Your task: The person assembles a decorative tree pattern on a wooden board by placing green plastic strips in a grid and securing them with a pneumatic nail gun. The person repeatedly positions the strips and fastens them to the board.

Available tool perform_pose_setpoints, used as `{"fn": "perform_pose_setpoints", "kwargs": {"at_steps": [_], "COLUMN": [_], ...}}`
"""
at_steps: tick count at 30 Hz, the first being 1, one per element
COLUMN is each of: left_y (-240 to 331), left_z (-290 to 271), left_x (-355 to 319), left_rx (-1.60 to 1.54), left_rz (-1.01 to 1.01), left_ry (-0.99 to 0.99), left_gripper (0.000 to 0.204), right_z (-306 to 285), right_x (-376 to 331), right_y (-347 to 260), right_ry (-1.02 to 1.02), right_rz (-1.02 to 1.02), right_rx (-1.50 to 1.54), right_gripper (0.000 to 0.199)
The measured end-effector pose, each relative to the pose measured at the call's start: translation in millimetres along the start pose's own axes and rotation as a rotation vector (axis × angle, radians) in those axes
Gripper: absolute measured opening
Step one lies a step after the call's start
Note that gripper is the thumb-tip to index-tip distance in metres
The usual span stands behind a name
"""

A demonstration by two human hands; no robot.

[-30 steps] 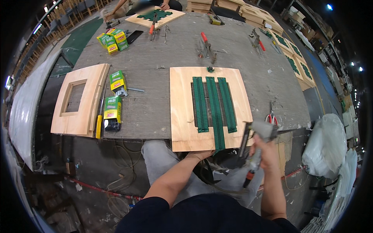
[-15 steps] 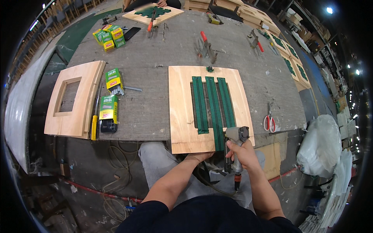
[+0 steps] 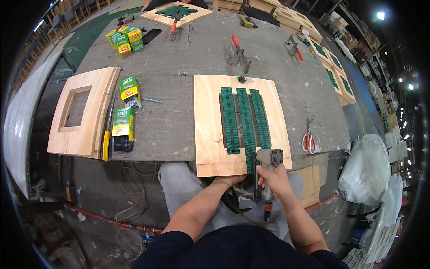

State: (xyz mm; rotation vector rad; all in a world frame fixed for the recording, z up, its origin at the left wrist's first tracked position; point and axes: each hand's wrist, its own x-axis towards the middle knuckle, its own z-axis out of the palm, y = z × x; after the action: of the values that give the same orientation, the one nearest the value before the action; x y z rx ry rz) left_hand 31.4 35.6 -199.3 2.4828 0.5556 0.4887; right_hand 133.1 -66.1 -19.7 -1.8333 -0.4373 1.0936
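Observation:
A square wooden frame point(image 3: 208, 125) with a rectangular opening lies at the table's near edge. Three green webbing straps point(image 3: 231, 121) run front to back across the opening, and the middle strap reaches the near edge. My right hand point(image 3: 274, 179) is closed around the handle of a pneumatic staple gun point(image 3: 270, 157). The gun's nose is over the near rail by the right strap's end, and its exact contact is hidden. Under the near edge, close to the middle strap's end, is my left hand point(image 3: 230, 180); its fingers are mostly hidden by the wood.
At the left are stacked wooden frames point(image 3: 58, 139), a yellow-handled screwdriver point(image 3: 106, 145) and staple boxes point(image 3: 123, 123). Scissors point(image 3: 308, 142) lie right of my frame. Farther back are pliers-like tools point(image 3: 238, 54) and a phone point(image 3: 152, 36). Another person sits across the table by a webbed frame point(image 3: 197, 19).
The staple gun and my right hand have shifted slightly left along the near rail. My left hand stays under the frame's edge.

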Motion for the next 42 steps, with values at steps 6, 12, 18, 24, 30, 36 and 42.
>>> {"fn": "perform_pose_setpoints", "kwargs": {"at_steps": [6,12,18,24,30,36,42], "left_y": [-3,0,10,17,63,112,73], "left_z": [6,0,-12,-7,-18,-61,-131], "left_x": [-2,-4,-1,-4,-28,-43,44], "left_rx": [-0.025,-0.012,-0.035,-0.112,-0.763,-1.287,-1.223], "left_rz": [0.024,0.030,0.007,-0.064,-0.471,-0.662,-0.643], "left_ry": [-0.017,-0.003,-0.101,-0.100,-0.226,-0.134,-0.014], "left_gripper": [0.035,0.033,0.032,0.044,0.050,0.036,0.036], "right_z": [7,18,10,-26,-43,-51,-42], "right_x": [0,-6,-9,-22,-25,-27,-33], "right_y": [3,-1,7,22,38,46,44], "right_ry": [-0.012,-0.008,-0.024,0.135,0.170,0.147,0.004], "right_rz": [-0.018,-0.049,-0.051,-0.133,-0.103,-0.118,-0.104], "right_rx": [-0.037,-0.013,0.048,0.202,0.254,0.293,0.217], "right_gripper": [0.031,0.016,0.019,0.023,0.022,0.023,0.029]}}
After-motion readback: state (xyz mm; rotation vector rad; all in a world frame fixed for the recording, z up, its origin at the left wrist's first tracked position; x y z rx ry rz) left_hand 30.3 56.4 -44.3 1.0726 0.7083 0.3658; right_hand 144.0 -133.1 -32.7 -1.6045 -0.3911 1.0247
